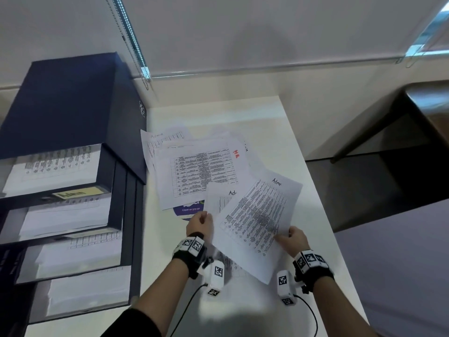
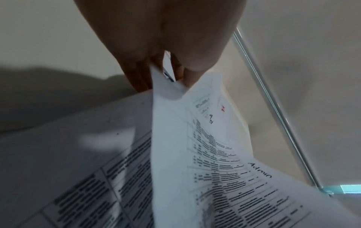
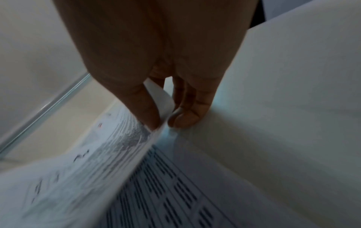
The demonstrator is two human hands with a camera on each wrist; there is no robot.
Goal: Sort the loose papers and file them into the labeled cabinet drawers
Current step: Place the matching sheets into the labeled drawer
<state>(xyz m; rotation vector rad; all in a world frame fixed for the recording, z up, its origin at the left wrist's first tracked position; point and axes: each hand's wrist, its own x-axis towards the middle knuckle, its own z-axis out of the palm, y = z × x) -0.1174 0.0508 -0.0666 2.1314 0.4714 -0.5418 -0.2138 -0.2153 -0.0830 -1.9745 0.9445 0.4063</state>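
My left hand (image 1: 203,220) pinches the lower corner of a printed sheet (image 1: 218,203) headed "Ad…"; the left wrist view shows that hand (image 2: 166,75) gripping the sheet (image 2: 170,117) between thumb and fingers. My right hand (image 1: 286,235) pinches the lower edge of a second sheet (image 1: 257,215) marked "Admin", which overlaps the first. In the right wrist view that hand (image 3: 164,121) nips this sheet (image 3: 87,169). More loose papers (image 1: 201,171), one marked "HR" in red, lie fanned on the white table (image 1: 267,122). The dark blue cabinet (image 1: 73,105) stands on the left, its drawers pulled out and holding papers; the top drawer's label (image 1: 77,193) reads "Admin".
A purple sticker (image 1: 190,210) shows under the pile. Another printed sheet (image 1: 228,263) lies beneath the held ones. A blind cord (image 1: 131,45) hangs behind the cabinet. A dark desk (image 1: 425,110) stands to the right, past the table's edge.
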